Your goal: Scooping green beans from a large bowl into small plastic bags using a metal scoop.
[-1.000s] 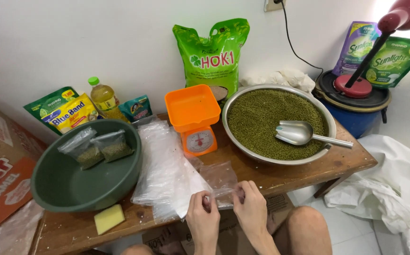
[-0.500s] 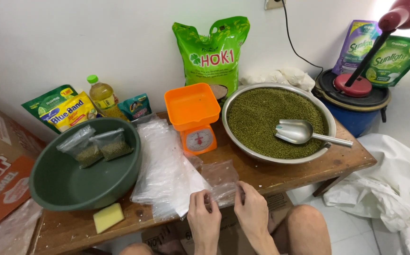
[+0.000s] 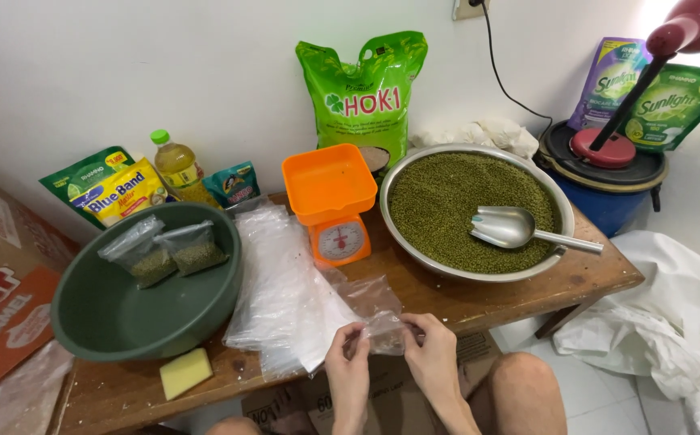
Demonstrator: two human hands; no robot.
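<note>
At the near edge of the wooden worktop (image 3: pixel 479 302), a small clear plastic bag (image 3: pixel 374 310) is pinched between both hands: its left edge is gripped by the left hand (image 3: pixel 348 366), thumb pressed against fingertips, and its right edge by the right hand (image 3: pixel 432 362) in the same pinch. The bag is empty and crumpled, resting partly on the worktop at about 6 o'clock from the orange kitchen scale (image 3: pixel 332 201). Just to its 10 o'clock a stack of clear bags (image 3: pixel 281 282) is spread flat. A yellow sponge (image 3: pixel 185 372) is seen at 9 o'clock from the hands, near the table edge. Behind the sponge, a green basin (image 3: pixel 116 310) is set, with two filled bean packets (image 3: pixel 164 251) lying inside it. At 1 o'clock from the hands a wide metal bowl of green beans (image 3: pixel 463 201) is placed, a metal scoop (image 3: pixel 515 229) lying in it. Against the wall, a large green sack (image 3: pixel 362 97) stands upright behind the scale.
</note>
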